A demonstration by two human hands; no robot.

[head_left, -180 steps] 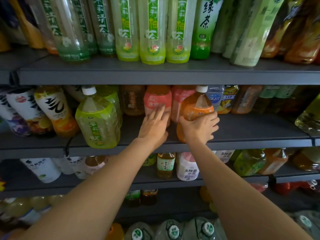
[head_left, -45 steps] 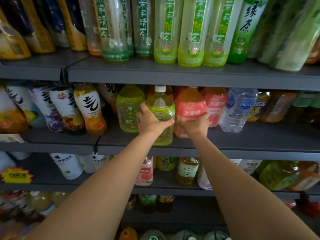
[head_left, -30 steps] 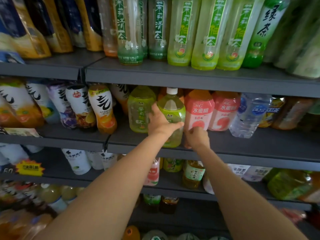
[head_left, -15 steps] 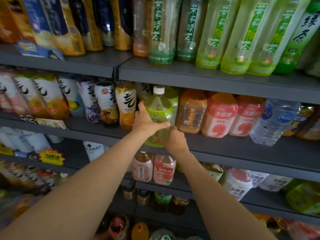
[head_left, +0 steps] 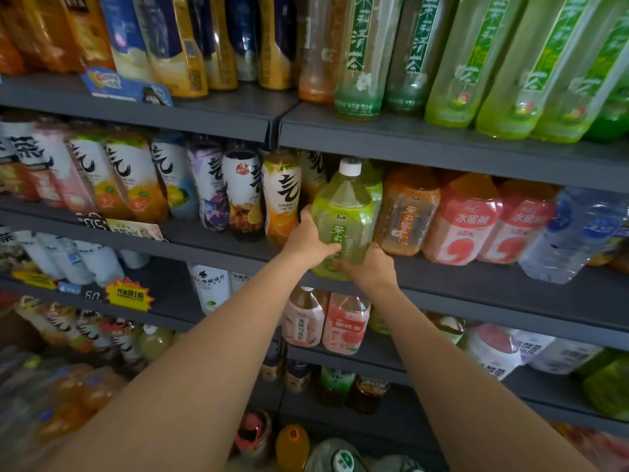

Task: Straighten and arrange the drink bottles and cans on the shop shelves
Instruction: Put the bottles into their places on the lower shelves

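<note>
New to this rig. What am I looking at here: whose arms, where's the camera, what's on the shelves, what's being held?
No robot here: a person's two bare arms, filmed by one wide-angle camera worn on their head, looking forward and down. They face dark grey shop shelves packed with drink bottles. Both hands are on one green tea bottle with a white cap, at the front edge of the middle shelf. The left hand wraps its side; the right hand grips it near the base. To its right stand an amber tea bottle and two pink-labelled bottles; to its left, white-labelled bottles.
</note>
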